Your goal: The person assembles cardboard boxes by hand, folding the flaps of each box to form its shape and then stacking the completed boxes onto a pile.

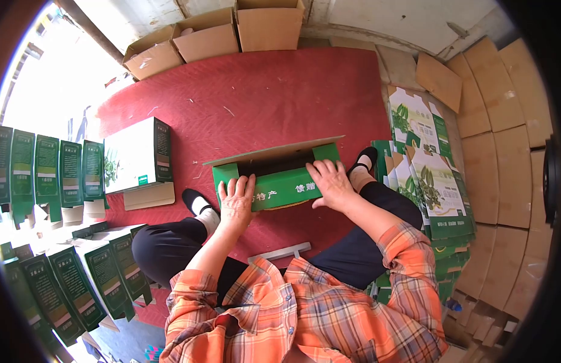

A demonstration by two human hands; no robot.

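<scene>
A green cardboard gift box (283, 189) with white lettering stands between my knees, its top open and its inside dark. A brown-edged flap (274, 150) rises along its far side. My left hand (235, 204) grips the near panel at the left end, fingers reaching up to the rim. At the right end, my right hand (332, 184) holds the same panel with its fingers curled over the upper edge. Both thumbs are only partly visible against the panel.
On the red carpet (244, 91) lies a white-and-green box (138, 157) at left. Rows of dark green boxes (75, 284) stand beyond it. Flat printed cartons (437, 187) are stacked at right, beside brown cardboard (498, 175). Open brown boxes (208, 42) line the back.
</scene>
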